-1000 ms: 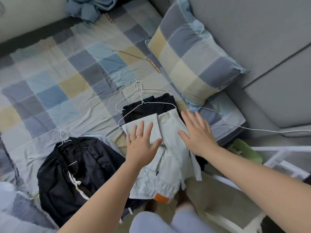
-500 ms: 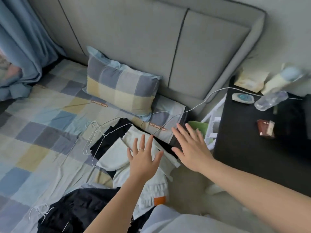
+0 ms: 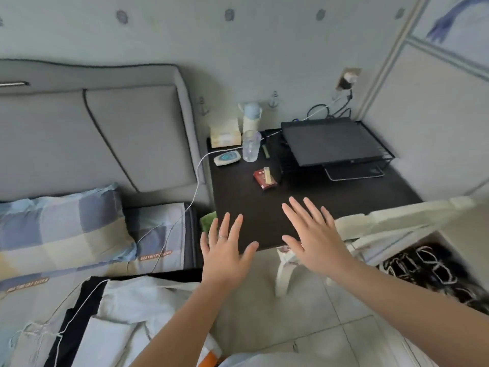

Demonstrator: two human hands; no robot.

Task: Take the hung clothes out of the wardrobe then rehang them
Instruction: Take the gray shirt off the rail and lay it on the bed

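Nearest to you, at the lower left, the clothes lie on the bed (image 3: 156, 229): a pale garment (image 3: 127, 321) on top and a black garment (image 3: 79, 313) under it. The thin white wire of a hanger (image 3: 75, 307) crosses the black one. So the task's things are out of the wardrobe and lie flat, and neither of your hands touches them.

A little further, your left hand (image 3: 225, 258) and your right hand (image 3: 315, 242) hang in the air side by side, palms down. The fingers of both are straight and spread wide, and they hold nothing. They are over the near edge of the black table (image 3: 330, 192), apart from its top as far as I can tell.

Behind them the table carries a red pack (image 3: 264, 178), a clear bottle (image 3: 250, 147) and a laptop (image 3: 330, 141) on a wire rack. To the left are the checked pillow (image 3: 60, 229) and the grey headboard (image 3: 105, 139). At the far right stands a pale framed panel (image 3: 436, 128). It may be the wardrobe door, but I cannot tell.

I judge that you are between two steps: the taking out looks done for this pile, and the rehanging is not yet begun. For the next move you need one garment together with its hanger in your grip. Take the hook firmly so that the cloth does not slide off the thin wire. Then you must find the rail, which is not in view.
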